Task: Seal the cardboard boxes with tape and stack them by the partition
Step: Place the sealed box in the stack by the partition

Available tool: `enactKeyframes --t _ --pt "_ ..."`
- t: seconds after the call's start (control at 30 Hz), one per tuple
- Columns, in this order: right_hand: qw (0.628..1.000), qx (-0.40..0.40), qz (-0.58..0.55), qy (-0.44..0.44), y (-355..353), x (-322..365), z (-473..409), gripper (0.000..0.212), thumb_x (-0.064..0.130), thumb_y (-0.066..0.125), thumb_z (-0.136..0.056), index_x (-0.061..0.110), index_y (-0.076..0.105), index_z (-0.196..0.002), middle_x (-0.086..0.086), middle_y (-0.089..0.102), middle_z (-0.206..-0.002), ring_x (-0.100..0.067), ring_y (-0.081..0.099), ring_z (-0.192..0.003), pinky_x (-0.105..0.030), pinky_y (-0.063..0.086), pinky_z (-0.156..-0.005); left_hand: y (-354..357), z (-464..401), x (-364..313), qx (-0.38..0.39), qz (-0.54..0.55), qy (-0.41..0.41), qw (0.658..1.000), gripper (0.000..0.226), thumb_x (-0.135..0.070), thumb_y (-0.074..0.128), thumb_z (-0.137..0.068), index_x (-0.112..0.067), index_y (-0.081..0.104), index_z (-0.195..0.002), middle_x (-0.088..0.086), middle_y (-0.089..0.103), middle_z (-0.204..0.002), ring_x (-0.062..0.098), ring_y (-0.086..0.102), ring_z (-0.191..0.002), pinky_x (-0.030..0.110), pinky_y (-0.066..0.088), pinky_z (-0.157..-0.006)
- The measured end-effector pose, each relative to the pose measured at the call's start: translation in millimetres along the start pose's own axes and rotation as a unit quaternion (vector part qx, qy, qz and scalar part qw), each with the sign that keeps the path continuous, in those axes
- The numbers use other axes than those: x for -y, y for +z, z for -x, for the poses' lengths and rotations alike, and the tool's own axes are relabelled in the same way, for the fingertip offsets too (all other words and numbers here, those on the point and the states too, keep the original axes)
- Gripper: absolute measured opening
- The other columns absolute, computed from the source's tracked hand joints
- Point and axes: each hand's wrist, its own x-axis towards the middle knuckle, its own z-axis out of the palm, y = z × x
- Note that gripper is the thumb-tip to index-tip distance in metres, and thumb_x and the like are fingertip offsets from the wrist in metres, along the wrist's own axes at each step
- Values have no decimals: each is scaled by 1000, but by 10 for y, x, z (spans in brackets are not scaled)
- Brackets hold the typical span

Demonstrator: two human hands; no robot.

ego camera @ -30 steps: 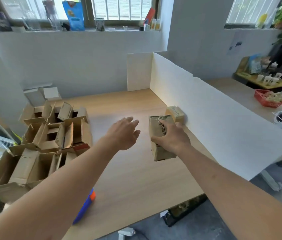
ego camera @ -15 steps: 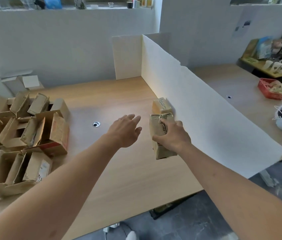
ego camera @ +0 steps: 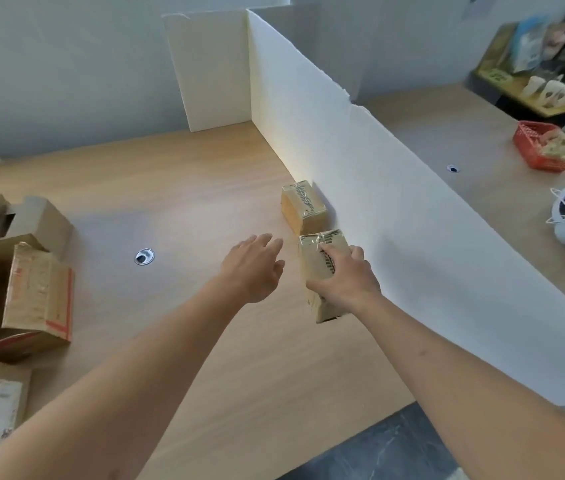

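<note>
We are gripping a taped cardboard box (ego camera: 320, 271) from above with our right hand (ego camera: 345, 280), holding it beside the white partition (ego camera: 395, 209), just short of a second taped box (ego camera: 303, 206) sitting against it. Our left hand (ego camera: 253, 268) is hovering nearby, fingers relaxed and holding nothing. Unsealed boxes (ego camera: 36, 289) are lying at the wooden table's (ego camera: 204, 188) left edge.

Two bare forearms enter from the lower edge of the view, one on each side, each ending in a bare hand. The left hand (ego camera: 252, 268) and the right hand (ego camera: 345, 284) carry no gloves, rings, watches or wristbands. No sleeve covers either forearm as far as the frame shows; the upper arms lie outside the view. A small dark mark shows on the right forearm. The fingernails are too small to make out.
</note>
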Motion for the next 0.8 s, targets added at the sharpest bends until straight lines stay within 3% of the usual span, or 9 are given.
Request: enactKeyframes --t 0.17,0.33,0.43,0.8 --pt "999 10 30 9 149 -167 -491 85 60 61 -71 50 31 -150 -1 31 -139 -28 42 -122 -40 47 -92 215 -451 -14 11 10 -4 1000 49 -36 44 -105 -18 40 -151 8 37 -160 31 37 -144 43 36 -113" --pt "999 10 41 1 289 -337 -1028 83 58 62 -72 48 31 -149 -6 23 -154 -32 37 -134 -43 39 -105 462 -912 -36 21 31 -35 999 52 -36 44 -106 -19 37 -154 8 30 -164 32 28 -151 43 30 -118" --pt "999 11 47 -11 392 -446 -1325 83 59 63 -74 48 31 -150 -11 17 -162 -35 32 -141 -44 33 -114 664 -1113 -81 21 43 -63 997 52 -35 45 -105 -18 37 -154 7 31 -164 32 28 -151 43 30 -119" --pt "996 23 68 -56 778 -795 -1839 86 57 63 -83 43 23 -157 -16 -2 -168 -33 8 -154 -44 18 -122 1230 -1370 -176 48 65 -105 991 52 -34 47 -104 -16 39 -153 11 32 -163 33 30 -150 46 32 -119"
